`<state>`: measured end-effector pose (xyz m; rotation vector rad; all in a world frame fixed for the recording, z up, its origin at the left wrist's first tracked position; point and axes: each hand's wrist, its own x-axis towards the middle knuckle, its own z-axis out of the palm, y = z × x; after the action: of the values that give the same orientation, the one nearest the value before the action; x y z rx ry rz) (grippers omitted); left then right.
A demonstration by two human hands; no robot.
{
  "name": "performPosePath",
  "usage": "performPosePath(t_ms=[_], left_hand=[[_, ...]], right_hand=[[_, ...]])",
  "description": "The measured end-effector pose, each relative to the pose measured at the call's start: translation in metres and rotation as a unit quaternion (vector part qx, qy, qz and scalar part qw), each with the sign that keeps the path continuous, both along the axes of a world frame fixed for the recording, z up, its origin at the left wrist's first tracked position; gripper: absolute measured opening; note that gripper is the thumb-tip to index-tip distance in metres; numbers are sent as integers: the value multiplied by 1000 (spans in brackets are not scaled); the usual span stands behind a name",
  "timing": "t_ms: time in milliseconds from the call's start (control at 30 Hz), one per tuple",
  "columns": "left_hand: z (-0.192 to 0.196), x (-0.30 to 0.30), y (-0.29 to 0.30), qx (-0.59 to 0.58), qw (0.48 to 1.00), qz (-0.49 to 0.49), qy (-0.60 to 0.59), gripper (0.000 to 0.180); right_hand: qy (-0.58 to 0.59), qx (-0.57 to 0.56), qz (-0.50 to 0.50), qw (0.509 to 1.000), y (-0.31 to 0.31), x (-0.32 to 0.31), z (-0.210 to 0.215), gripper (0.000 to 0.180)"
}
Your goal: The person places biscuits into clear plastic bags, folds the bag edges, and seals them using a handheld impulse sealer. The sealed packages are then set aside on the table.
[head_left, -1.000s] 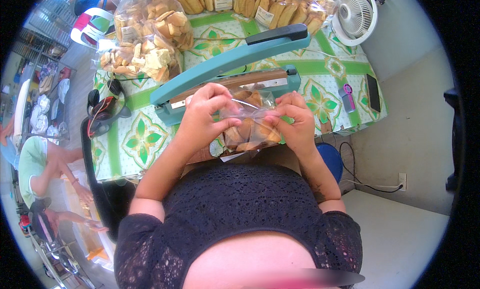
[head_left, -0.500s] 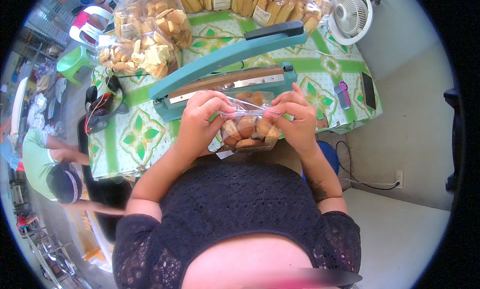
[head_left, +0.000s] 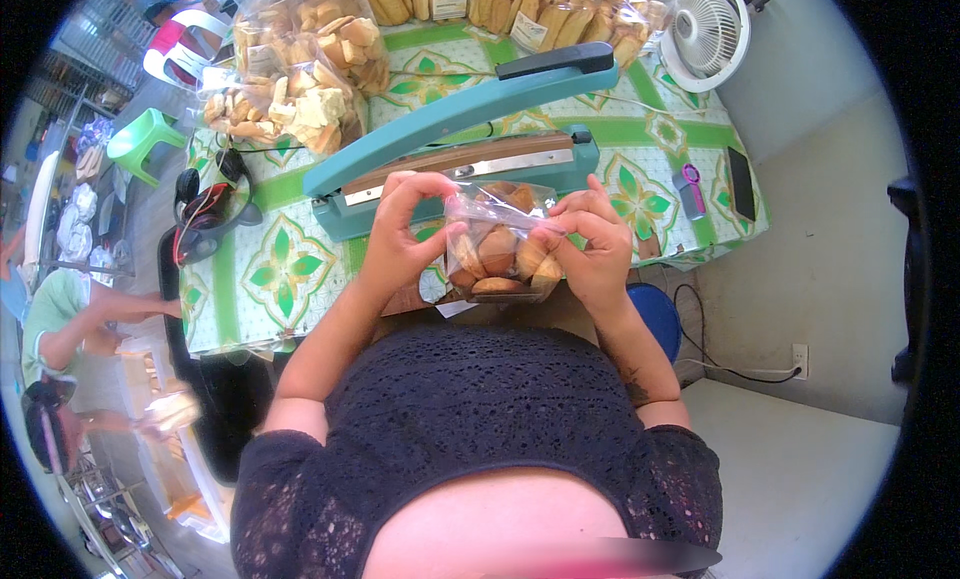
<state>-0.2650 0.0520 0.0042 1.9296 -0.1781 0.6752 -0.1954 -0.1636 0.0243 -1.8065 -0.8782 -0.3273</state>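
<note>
A clear plastic bag of round brown biscuits point(head_left: 497, 251) is in front of my chest, at the table's near edge. My right hand point(head_left: 592, 241) pinches the gathered top of the bag at its right side. My left hand point(head_left: 402, 231) is at the bag's left edge, its thumb and index finger spread apart around the upper corner, the fingertips near or touching the plastic. Just beyond my hands stands a teal bag sealer point(head_left: 470, 164), its long arm point(head_left: 450, 104) with a black handle raised above the metal sealing strip.
Large clear bags of bread pieces point(head_left: 300, 89) and packs of bread sticks point(head_left: 480, 4) stand at the back of the patterned table point(head_left: 285, 264). A white fan point(head_left: 706, 31), phone point(head_left: 740, 183), pink-handled tool point(head_left: 693, 189) and headphones point(head_left: 205, 204) surround the work. A co-worker point(head_left: 60, 329) handles something at left.
My left thumb and index finger have come apart from their pinch on the bag's top. The bag's top now slants toward my right hand. The co-worker has shifted further left and downward.
</note>
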Motion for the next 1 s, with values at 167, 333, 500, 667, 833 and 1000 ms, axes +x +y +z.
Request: performPosePath(t_ms=[167, 333, 500, 667, 833, 1000], left_hand=[[7, 13, 1, 107, 994, -16, -15, 16], [-4, 14, 5, -26, 997, -66, -14, 14], [-13, 11, 10, 41, 999, -19, -16, 16], [15, 9, 7, -36, 997, -62, 19, 31], [61, 10, 3, 247, 965, -81, 23, 48], [61, 22, -16, 289, 940, -106, 147, 26]], right_hand=[[-6, 4, 5, 1000, 1, 0, -1, 11], [-7, 6, 10, 1000, 0, 1, -2, 11], [-5, 9, 9, 1000, 0, 2, -3, 11], [-2, 5, 11, 1000, 0, 3, -3, 11], [-9, -11, 5, 1000, 0, 2, 0, 11], [-20, -30, 2, 999, -3, -2, 4, 12]])
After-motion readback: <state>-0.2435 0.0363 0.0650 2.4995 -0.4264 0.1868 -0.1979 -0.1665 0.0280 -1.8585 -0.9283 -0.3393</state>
